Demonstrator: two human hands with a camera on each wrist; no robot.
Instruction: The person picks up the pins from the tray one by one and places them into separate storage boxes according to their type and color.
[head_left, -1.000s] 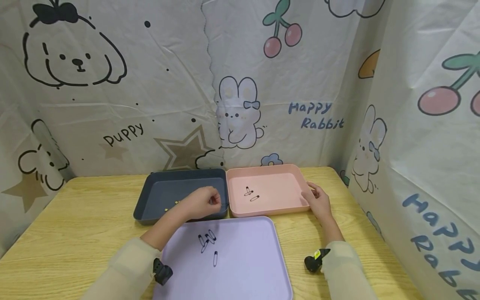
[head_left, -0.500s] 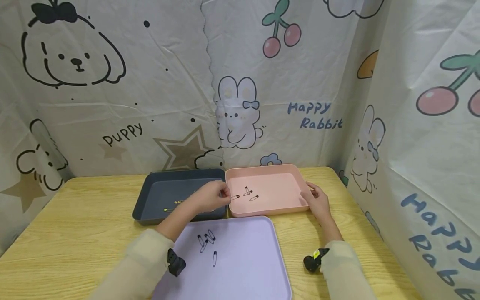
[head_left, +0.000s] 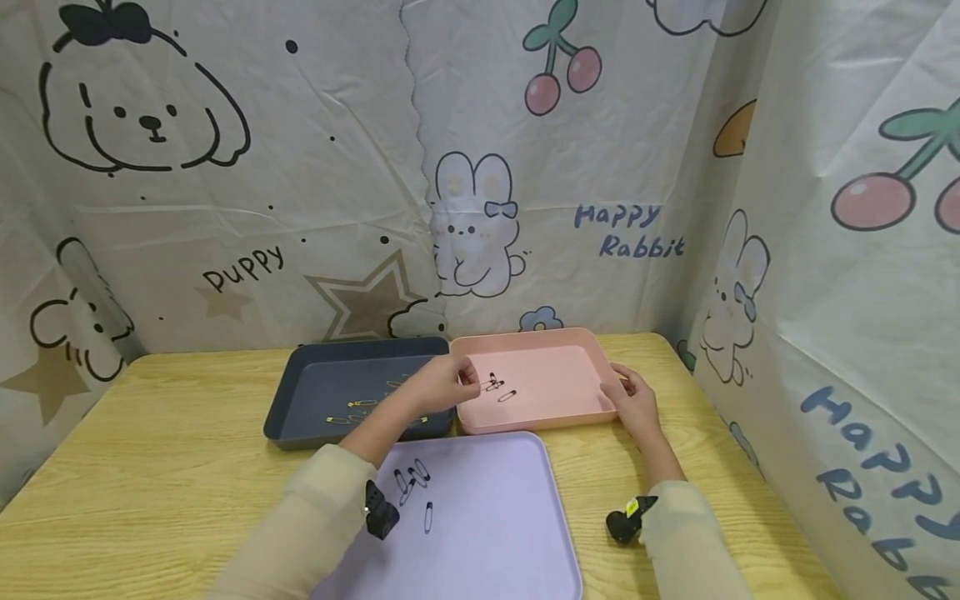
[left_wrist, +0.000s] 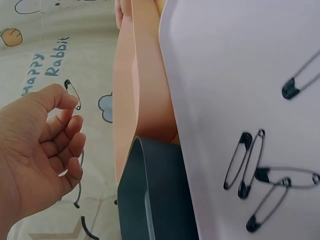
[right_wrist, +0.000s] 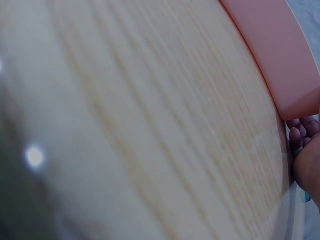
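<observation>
Dark tray (head_left: 318, 383): leftmost on the table (head_left: 150, 467); gold pins (head_left: 363, 403) scattered inside, some hidden by the forearm.
Lilac tray (head_left: 510, 533): nearest the person; four black-capped pins (left_wrist: 262, 174) in a loose clump, a lone pin (left_wrist: 290, 89) nearer the person.
Left hand (head_left: 442, 385): thumb and index pinch one pin; other fingers loosely curled, holding nothing.
Held pin (left_wrist: 75, 93): over the left part of the pink tray, cap end free of the fingertips; height above the floor, cannot tell.
Pink tray (head_left: 555, 375): just beside the dark tray, apparently touching; a few laid pins (head_left: 507, 396) toward its left side.
Pin release: I judge the step to be laying this pin with those. Best lowered until it almost meets the floor, then thumb and index parted; a high drop may bounce. Bare floor beside the others should avoid snagging.
Right hand (head_left: 636, 407): grips the pink tray's right wall, thumb over the rim, fingers outside. Light pressure should do; a tug could shift the landing spot.
</observation>
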